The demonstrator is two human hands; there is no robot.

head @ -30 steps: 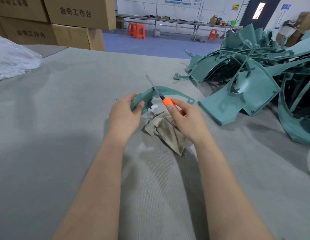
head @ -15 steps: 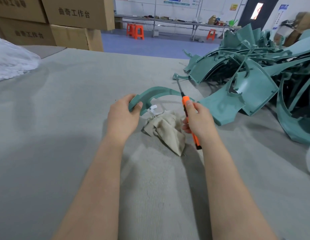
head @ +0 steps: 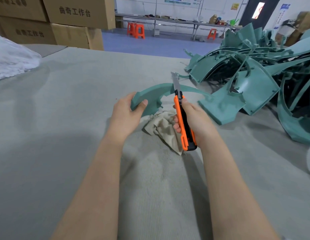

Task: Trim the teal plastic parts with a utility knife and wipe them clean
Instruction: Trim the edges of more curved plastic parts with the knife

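Rag (head: 161,125) lies crumpled on the counter (head: 64,118) between the hands. Left hand (head: 126,115) grips a curved teal part (head: 150,96); right hand (head: 195,122) holds the utility knife (head: 183,125), blade across it, beside piled teal parts (head: 254,80).

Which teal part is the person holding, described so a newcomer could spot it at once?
On the grey table, look left of the pile of teal parts. One arched teal part lies beside it, just beyond a crumpled beige rag. It alone is gripped by the left hand, with the blade of the orange utility knife crossing it.
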